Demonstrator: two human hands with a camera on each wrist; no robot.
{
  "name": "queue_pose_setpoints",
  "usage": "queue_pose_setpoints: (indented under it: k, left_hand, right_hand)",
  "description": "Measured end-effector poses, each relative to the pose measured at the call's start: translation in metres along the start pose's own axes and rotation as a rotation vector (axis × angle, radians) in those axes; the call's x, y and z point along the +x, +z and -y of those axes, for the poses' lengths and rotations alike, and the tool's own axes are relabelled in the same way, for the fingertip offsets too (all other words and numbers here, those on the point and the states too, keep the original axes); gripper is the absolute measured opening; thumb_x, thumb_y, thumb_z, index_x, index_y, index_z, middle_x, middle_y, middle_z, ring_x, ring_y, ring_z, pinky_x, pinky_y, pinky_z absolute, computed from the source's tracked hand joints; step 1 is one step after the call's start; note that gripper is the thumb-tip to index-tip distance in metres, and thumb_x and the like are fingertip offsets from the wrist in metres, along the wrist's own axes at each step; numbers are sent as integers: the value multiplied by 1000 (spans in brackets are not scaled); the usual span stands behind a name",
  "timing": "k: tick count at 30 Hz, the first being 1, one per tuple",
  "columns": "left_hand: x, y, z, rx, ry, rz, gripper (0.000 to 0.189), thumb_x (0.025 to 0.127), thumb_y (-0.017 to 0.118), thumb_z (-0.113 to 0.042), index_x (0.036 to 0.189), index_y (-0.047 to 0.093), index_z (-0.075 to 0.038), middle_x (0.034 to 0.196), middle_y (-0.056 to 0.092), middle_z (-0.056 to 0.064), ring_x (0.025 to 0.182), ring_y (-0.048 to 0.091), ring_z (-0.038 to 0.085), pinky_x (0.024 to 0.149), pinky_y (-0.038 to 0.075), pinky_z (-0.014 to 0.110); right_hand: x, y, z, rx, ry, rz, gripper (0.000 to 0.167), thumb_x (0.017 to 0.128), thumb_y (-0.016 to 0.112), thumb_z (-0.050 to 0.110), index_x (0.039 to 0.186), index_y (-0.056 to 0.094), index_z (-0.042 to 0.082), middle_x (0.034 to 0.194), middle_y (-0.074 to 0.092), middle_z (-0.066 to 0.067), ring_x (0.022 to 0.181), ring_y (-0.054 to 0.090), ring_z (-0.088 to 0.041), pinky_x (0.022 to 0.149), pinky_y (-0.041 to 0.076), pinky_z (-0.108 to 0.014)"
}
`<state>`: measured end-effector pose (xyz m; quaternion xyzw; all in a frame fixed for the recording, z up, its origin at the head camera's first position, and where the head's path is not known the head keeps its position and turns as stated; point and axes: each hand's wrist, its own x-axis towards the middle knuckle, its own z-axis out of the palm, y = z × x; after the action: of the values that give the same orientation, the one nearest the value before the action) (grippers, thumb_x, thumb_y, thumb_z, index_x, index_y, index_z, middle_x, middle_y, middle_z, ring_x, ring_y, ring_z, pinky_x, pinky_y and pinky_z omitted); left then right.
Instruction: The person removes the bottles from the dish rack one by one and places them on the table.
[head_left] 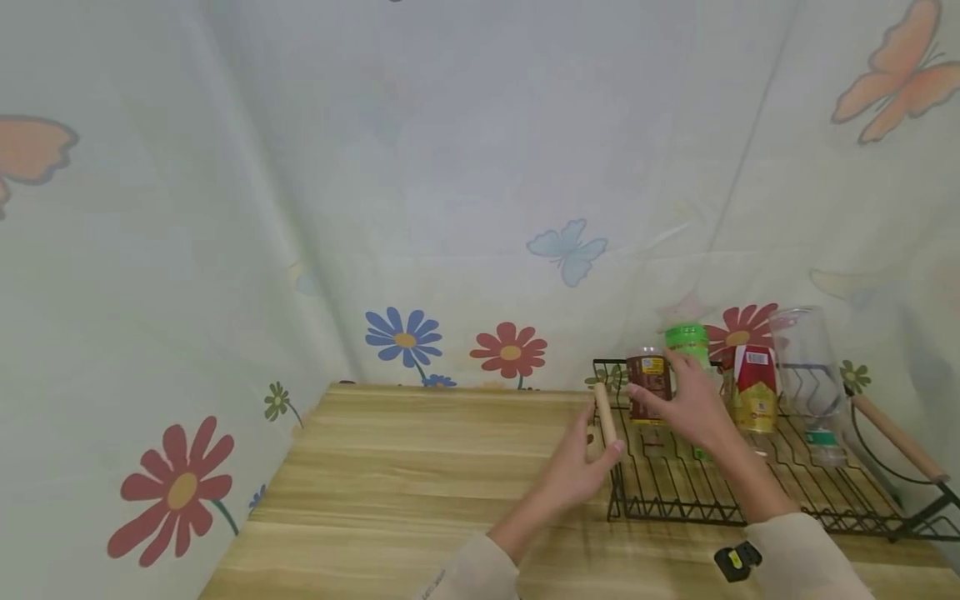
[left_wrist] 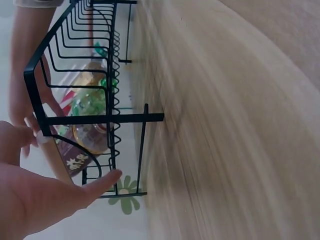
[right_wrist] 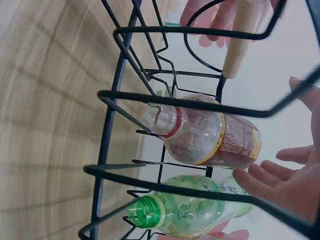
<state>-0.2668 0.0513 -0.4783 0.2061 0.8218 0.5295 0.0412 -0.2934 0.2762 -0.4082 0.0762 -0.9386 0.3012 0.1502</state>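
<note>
At the left end of a black wire rack [head_left: 678, 510], my left hand [head_left: 573, 467] rests against the wooden handle [head_left: 605, 412], thumb stretched out near its lower end. Its fingers show behind that handle in the right wrist view. My right hand [head_left: 697, 404] reaches over the rack, thumb and fingers spread about a brown-labelled plastic bottle [right_wrist: 235, 140]. Fingertips lie right at the bottle's base. This bottle stands neck down among the wires, its open mouth low in the rack. Beside it a green bottle [right_wrist: 192, 207] is also upside down, partly behind my right hand in the head view.
Farther right in the rack stand a red-and-gold package [head_left: 756, 392] and a clear bottle [head_left: 810, 375], neck down. Another wooden handle [head_left: 900, 437] is at the right end. A small black object [head_left: 735, 561] lies before the rack on the wood-grain table [head_left: 420, 475]. A flowered curtain [head_left: 450, 208] hangs behind.
</note>
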Motion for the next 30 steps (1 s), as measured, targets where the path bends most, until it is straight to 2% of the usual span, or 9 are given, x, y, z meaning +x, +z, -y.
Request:
queue_pose_setpoints:
  k: [4,7,14,23,30]
  left_hand:
    - [0,4,-2,-144,-3,64,72,109,59,-40,168,24,-17,166,38,13,141,52,39,107,54,44]
    - [1,7,-2,-198,-21,91,72,110,58,-38,169,22,-20,164,39,12,139,55,36,103,56,39]
    - [-1,8,3,-344,-118,124,74,109,61,-38,169,17,-32,165,36,10,133,60,32,88,64,48]
    - [0,9,6,-426,-131,112,77,106,66,-36,168,21,-37,169,31,9,133,60,30,84,65,41]
    - [2,10,9,-443,-154,95,82,102,73,-34,167,23,-39,168,32,8,129,62,29,83,65,40]
  right_hand:
    - [-1,3,-1,-13,2,-14,98,98,71,55,162,29,-7,157,33,-41,137,40,-63,102,39,-81]
    - [-1,4,-3,-31,2,-27,97,98,71,54,162,30,-7,155,35,-40,134,43,-63,101,39,-82]
    - [0,11,-5,-34,-3,-46,93,98,73,50,161,33,-7,153,38,-41,132,45,-63,99,41,-82]
    - [1,18,-10,-5,-34,-118,80,97,79,34,155,42,-7,148,44,-39,128,48,-59,96,46,-77]
    - [3,28,-13,28,-24,-47,80,97,79,27,154,39,-12,149,45,-39,136,44,-58,105,42,-75]
